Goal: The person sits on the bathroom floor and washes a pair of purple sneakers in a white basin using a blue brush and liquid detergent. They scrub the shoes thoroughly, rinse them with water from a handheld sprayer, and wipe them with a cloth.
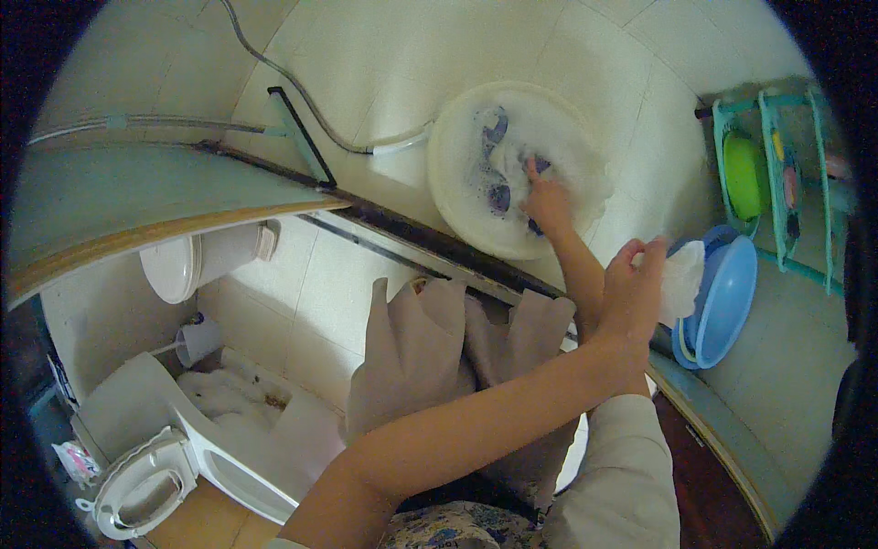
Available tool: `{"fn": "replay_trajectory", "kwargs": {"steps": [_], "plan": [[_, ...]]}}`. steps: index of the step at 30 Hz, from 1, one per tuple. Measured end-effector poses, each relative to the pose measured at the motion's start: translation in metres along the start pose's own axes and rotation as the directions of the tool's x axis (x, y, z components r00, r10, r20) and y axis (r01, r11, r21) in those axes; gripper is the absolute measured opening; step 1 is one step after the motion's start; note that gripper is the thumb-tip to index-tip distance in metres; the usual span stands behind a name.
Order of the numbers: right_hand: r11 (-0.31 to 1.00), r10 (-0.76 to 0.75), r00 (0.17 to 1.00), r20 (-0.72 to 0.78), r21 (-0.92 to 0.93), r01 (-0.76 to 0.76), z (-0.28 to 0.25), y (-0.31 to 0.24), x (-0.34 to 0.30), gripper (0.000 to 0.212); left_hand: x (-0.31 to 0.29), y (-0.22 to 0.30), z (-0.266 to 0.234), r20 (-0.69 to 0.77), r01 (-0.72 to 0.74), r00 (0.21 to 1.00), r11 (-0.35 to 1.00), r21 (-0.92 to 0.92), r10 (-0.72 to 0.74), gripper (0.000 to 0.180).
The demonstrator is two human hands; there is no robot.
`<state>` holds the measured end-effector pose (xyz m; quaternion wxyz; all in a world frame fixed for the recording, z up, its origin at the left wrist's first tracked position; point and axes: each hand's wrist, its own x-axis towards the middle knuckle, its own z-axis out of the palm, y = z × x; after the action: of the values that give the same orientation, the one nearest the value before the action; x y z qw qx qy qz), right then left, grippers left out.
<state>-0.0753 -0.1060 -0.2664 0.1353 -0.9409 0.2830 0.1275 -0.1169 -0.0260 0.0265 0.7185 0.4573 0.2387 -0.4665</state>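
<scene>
A round white basin [445,197] holds foamy water with dark purple-blue patches [498,197] showing through. I cannot make out whether they are cloth. My right hand [549,199] reaches down into the suds, its index finger stretched out at a dark patch; its other fingers are partly hidden. My left forearm crosses over the right one. Out to the right, my left hand [640,274] is closed on a crumpled white thing [681,282], a bag or cloth by its look, held in front of the stacked blue basins [727,297].
A grey hose [343,139] runs to the basin's left side. A dark raised door track [393,217] crosses the floor before me. At the right stands a green rack [768,183] with a lime-green bowl [745,174]. A toilet [151,485] is at the lower left.
</scene>
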Motion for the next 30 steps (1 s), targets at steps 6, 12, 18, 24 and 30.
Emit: {"fn": "replay_trajectory", "kwargs": {"steps": [6,12,18,24,30], "plan": [[0.990,0.035,0.997,0.073,0.135,-0.044,0.000,-0.026,0.001,0.078,0.011,0.008,-0.009,-0.061,0.018,0.998,0.995,-0.094,-0.024,0.033],[0.996,0.017,1.000,-0.003,0.084,-0.016,0.018,-0.004,0.010,0.081,0.000,0.011,-0.001,-0.058,0.026,0.998,0.997,-0.078,-0.031,0.032],[0.988,0.068,0.997,0.041,0.134,-0.073,-0.056,-0.022,-0.030,0.092,0.009,-0.005,-0.003,0.110,0.111,0.989,0.990,-0.090,-0.101,0.036],[0.989,-0.080,0.988,-0.131,0.112,0.095,-0.072,-0.035,-0.044,0.091,0.007,-0.002,0.000,0.074,0.186,0.981,0.978,-0.093,-0.180,0.038],[0.995,-0.008,0.996,-0.084,0.103,0.016,-0.044,-0.035,-0.024,0.092,0.016,-0.016,0.002,0.100,0.148,0.986,0.982,-0.116,-0.137,0.031]]}}
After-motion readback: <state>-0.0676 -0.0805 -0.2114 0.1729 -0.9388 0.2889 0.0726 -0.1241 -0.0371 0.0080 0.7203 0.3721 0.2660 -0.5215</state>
